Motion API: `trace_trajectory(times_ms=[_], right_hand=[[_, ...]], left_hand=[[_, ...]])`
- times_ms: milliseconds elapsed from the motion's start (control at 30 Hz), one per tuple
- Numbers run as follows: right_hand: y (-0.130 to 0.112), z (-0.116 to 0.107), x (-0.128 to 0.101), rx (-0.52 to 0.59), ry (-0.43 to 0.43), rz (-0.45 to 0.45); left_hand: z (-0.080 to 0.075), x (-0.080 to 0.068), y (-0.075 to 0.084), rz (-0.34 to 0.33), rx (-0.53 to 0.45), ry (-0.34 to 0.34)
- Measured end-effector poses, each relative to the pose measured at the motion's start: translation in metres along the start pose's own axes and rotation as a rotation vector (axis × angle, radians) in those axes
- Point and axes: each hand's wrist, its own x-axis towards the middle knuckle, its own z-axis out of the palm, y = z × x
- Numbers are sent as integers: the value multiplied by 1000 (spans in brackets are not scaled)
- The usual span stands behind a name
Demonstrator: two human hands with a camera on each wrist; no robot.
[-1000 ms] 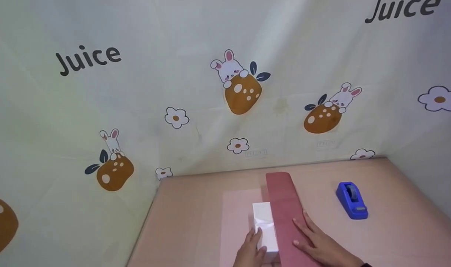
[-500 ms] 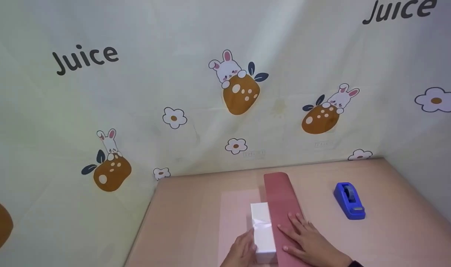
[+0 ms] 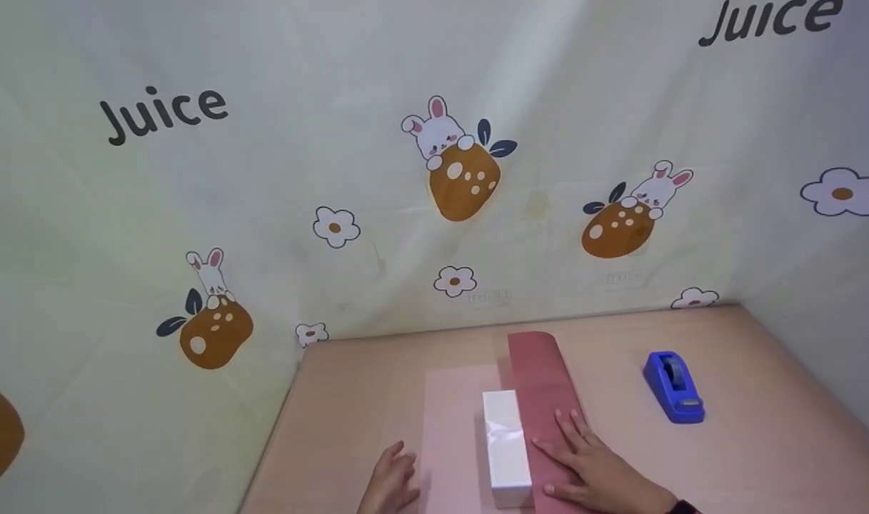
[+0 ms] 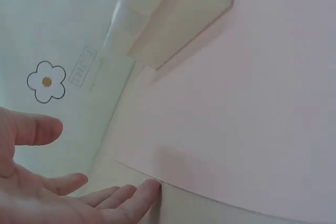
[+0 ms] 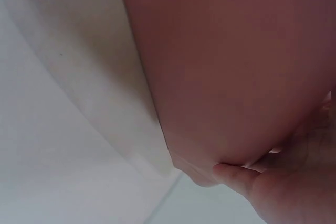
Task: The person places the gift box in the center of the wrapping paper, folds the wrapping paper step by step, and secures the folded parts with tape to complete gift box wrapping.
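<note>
Hands part company now — the left hand [image 3: 391, 485] has let go of the white box [image 3: 507, 450] and rests with relaxed fingers at the pink sheet's [image 3: 452, 428] left edge, near the surface's [image 3: 348, 400] front. That frees the box, upright mid-sheet. Right hand [image 3: 595, 467] stays flat, fingers spread, pressing the dark red flap [image 3: 541, 378] beside it.
</note>
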Motion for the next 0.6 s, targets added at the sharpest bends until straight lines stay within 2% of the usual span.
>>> trace_trajectory(times_ms=[67, 133, 233, 333, 433, 600], right_hand=[[1, 0, 0, -1, 9, -5], [1, 1, -1, -5, 16, -8], [1, 1, -1, -5, 13, -2], [0, 1, -1, -9, 18, -3], [0, 3, -2, -20, 63, -35], [0, 2, -3, -31, 72, -40]], left_hand=[[-3, 1, -1, -53, -98, -26], [-3, 0, -1, -78, -142, -36], [-2, 0, 0, -88, -127, -40], [-1, 0, 2, -89, -69, -14], [0, 1, 5, -97, -21, 15], [3, 3, 10, -113, -10, 17]])
